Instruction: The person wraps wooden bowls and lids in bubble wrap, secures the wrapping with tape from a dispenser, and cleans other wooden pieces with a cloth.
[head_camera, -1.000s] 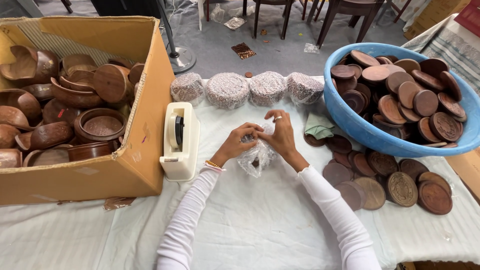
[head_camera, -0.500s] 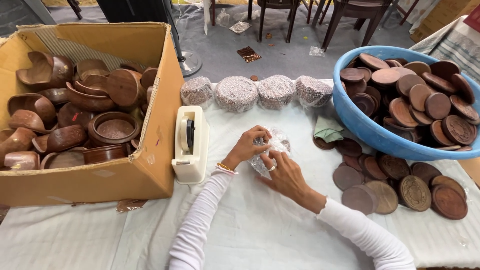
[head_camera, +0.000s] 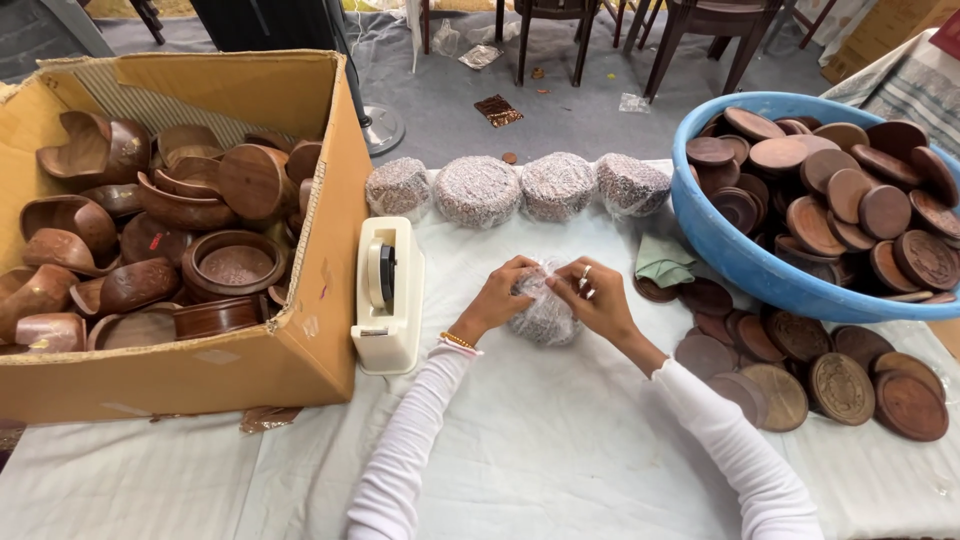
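Long white sleeves on both arms, a beaded bracelet at the left wrist, a ring on the right hand

Both arms, in white sleeves, reached from the bottom of the frame toward its centre. The left hand and right hand met there, fingers curled inward, thumbs nearly touching.

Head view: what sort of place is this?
Likely a small craft packing workspace: a cardboard box of wooden bowls, a blue tub of wooden lids, a tape dispenser, and wrapped bundles on a cloth-covered table.
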